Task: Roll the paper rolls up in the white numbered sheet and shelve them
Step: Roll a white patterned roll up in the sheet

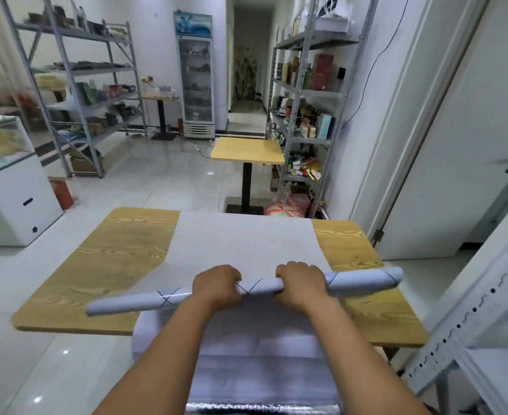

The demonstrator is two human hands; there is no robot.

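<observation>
With both the left hand (217, 286) and right hand (302, 284) gripping mid-roll, the paper roll (246, 290) runs crosswise, white sheet (246, 241) just beyond the knuckles.

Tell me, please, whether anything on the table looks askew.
The paper roll is slanted across the white sheet, right end farther away, both ends overhanging the sheet's sides. The left hand and right hand grip its middle.

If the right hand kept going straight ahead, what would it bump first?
Likely the flat white sheet on the table, if anything; the right hand, gripping the paper roll, points low across it. Height is unclear.
</observation>
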